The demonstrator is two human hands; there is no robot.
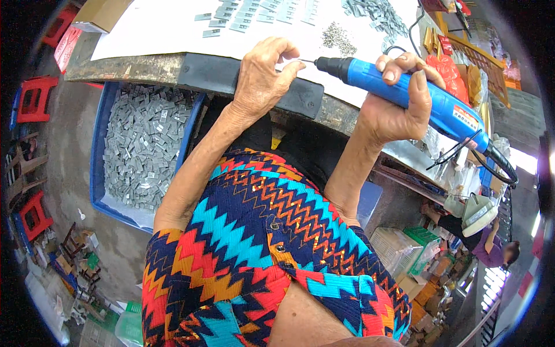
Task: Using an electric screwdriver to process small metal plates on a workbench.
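Note:
My right hand point(402, 107) is wrapped round a blue electric screwdriver point(373, 80) with a black nose and a cable at its rear. Its thin bit points left, toward my left hand point(263, 72). The thumb and forefinger of that hand are bent together at the bit's tip, over the table's front edge; whatever they pinch is too small to make out. Beyond them, small grey flat pieces point(245, 17) lie in rows on the white table covering point(167, 34). A scatter of tiny screws point(338, 39) sits past the screwdriver's nose, with a heap of grey pieces point(378, 17) behind it.
Below the table at the left stands a blue bin point(99, 153) full of grey pieces. A black pad point(211, 74) covers part of the table's edge. Red stools point(37, 99) stand farther left. At the right are a red plastic bag point(448, 75) and another person point(491, 251).

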